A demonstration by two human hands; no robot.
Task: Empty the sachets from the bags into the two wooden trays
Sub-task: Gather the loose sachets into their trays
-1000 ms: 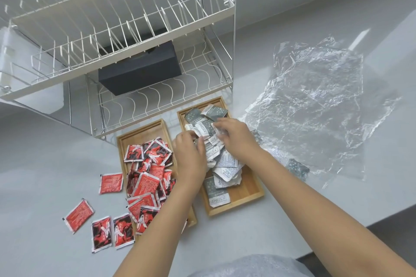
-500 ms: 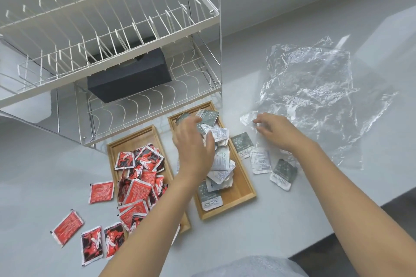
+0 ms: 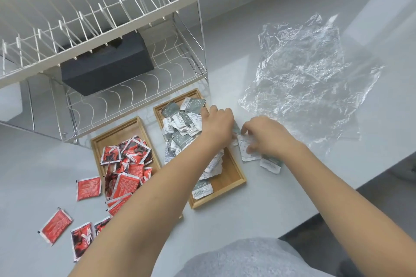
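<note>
Since half a sec ago both hands have come together at the right tray's far right edge: left hand [image 3: 216, 125] slid right off the pile, right hand [image 3: 263, 135] pulled back from the plastic toward me.

Nearest me, loose red sachets [image 3: 56, 226] lie on the counter, left of the left tray [image 3: 95, 141], w/ one more [image 3: 88, 188] just beside its rim. Red sachets [image 3: 126, 164] heap inside that tray, pointing every which way; white squiggle print, text too small to read.

Right tray [image 3: 234, 181] runs long axis away from me, tilted a bit left, parallel to the other. Grey-green & white sachets [image 3: 180, 135] are piled in it; one at the near end [image 3: 202, 191] has lettering I can't make out for sure.

R fingers are curled down, pinching a white sachet [image 3: 249, 150] flat on the counter just outside the tray; another grey one [image 3: 271, 163] lies beside it, nearer me. L fingers bent over the pile's right edge; can't tell if they grip anything.

Counter [image 3: 258, 198] is pale grey, smooth. Farther right, the crumpled clear bag [image 3: 304, 78] lies flat. Farthest: white wire dish rack [image 3: 96, 18] w/ a dark box [image 3: 108, 67] on its lower shelf, plain wall behind.
</note>
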